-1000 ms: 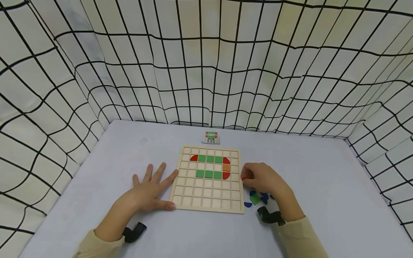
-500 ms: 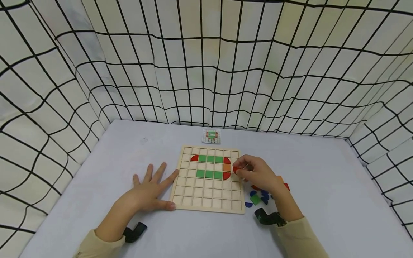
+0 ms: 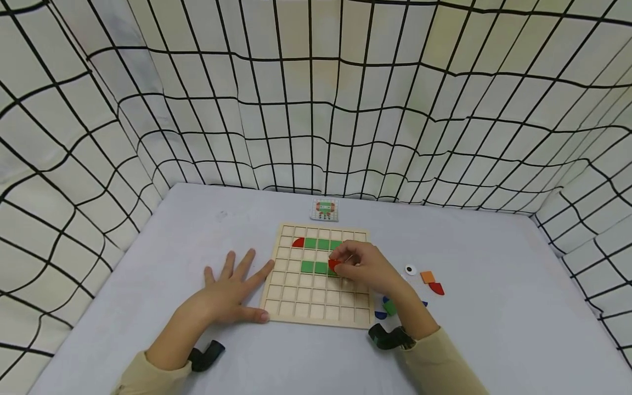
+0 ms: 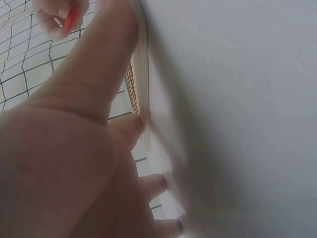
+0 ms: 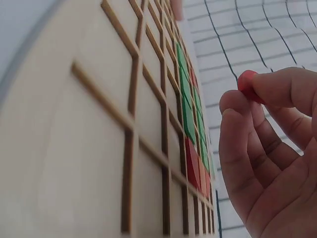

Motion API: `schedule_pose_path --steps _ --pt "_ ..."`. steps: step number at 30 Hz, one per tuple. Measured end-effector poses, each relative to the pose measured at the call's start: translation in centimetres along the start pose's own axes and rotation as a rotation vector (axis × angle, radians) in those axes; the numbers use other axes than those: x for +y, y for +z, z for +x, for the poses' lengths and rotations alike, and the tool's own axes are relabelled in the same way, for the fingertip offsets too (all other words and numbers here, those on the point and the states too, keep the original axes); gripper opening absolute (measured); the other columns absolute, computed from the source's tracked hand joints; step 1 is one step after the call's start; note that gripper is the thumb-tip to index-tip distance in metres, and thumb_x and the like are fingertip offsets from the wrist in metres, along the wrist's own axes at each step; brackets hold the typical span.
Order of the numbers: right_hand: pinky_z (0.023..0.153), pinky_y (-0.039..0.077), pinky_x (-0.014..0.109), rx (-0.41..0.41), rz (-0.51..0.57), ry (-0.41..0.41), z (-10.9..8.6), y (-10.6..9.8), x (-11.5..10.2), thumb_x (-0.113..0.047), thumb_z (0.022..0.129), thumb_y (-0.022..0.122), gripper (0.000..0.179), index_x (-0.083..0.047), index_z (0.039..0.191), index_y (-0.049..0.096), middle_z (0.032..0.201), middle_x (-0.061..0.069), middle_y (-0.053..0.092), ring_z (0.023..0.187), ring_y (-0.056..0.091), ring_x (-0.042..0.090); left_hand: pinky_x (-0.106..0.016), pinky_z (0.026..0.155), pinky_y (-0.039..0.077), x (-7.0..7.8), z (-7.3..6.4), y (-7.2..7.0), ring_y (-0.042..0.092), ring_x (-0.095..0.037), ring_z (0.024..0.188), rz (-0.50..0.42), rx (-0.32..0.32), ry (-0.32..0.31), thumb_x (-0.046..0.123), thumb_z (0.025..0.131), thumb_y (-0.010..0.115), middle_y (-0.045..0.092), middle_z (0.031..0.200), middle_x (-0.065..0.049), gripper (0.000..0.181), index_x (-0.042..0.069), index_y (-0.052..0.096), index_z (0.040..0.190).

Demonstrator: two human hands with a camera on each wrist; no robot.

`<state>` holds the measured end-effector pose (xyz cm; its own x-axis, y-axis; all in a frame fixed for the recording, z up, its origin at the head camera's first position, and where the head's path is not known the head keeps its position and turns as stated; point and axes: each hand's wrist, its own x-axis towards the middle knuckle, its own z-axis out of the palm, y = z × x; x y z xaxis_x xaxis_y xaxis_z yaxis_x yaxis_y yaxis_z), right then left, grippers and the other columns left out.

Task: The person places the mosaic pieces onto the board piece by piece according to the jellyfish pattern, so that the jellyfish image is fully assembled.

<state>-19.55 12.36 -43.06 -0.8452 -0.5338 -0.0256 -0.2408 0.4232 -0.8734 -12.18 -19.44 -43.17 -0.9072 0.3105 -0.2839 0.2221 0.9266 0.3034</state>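
Note:
A pale wooden grid board (image 3: 303, 296) lies on the table. Over its right half my right hand (image 3: 367, 269) pinches a small red tile (image 3: 334, 265) between thumb and fingers; the right wrist view has the tile (image 5: 249, 84) raised off the grid. Its shape is partly covered by the fingers. My left hand (image 3: 224, 296) is flat with fingers spread, its thumb and index fingertip at the board's left edge. Set in the board are a red quarter-circle tile (image 3: 298, 242) and two rows of green square tiles (image 3: 310, 243). The right hand hides the tiles at the rows' right end.
A small pattern card (image 3: 324, 210) lies behind the board. To the right are a white eye tile (image 3: 410, 270), an orange square tile (image 3: 427, 277) and a red quarter-circle tile (image 3: 436, 288). Blue half-circle tiles (image 3: 380, 315) and a green tile (image 3: 390, 307) lie near the right forearm. Black netting (image 3: 316, 137) surrounds the table.
My right hand has carried the red tile leftward from beside the board to over the green row. Loose tiles on the right have come into view. The left hand has stayed put.

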Motion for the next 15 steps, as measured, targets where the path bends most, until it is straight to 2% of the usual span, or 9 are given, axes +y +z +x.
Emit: schedule_pose_path --steps 4,9,15 --pt "0.07 0.055 0.029 -0.042 -0.09 -0.025 1.1 1.5 -1.2 -0.011 0.091 0.068 0.014 -0.019 0.102 0.07 0.095 -0.003 0.066 0.08 0.063 0.016 -0.087 0.097 0.0 0.0 0.0 0.1 -0.004 -0.061 0.145 -0.001 -0.004 -0.004 0.074 0.07 0.07 0.005 0.166 -0.024 0.111 0.028 0.023 0.16" --pt "0.075 0.052 0.027 -0.074 -0.264 -0.037 2.8 2.9 -2.6 -0.015 0.091 0.07 0.012 -0.024 0.099 0.07 0.09 -0.01 0.065 0.082 0.062 0.01 -0.087 0.097 0.001 -0.1 0.0 0.1 -0.003 -0.061 0.145 0.011 -0.002 -0.003 0.074 0.07 0.069 0.005 0.165 -0.024 0.11 0.028 0.023 0.16" --pt "0.075 0.049 0.027 -0.088 -0.408 0.008 4.7 3.9 -4.0 -0.018 0.089 0.075 0.009 -0.022 0.096 0.071 0.083 -0.013 0.066 0.08 0.06 0.008 -0.087 0.097 0.0 -0.2 0.0 0.1 -0.004 -0.06 0.145 0.011 -0.011 -0.001 0.075 0.071 0.068 0.004 0.166 -0.024 0.11 0.029 0.022 0.16"
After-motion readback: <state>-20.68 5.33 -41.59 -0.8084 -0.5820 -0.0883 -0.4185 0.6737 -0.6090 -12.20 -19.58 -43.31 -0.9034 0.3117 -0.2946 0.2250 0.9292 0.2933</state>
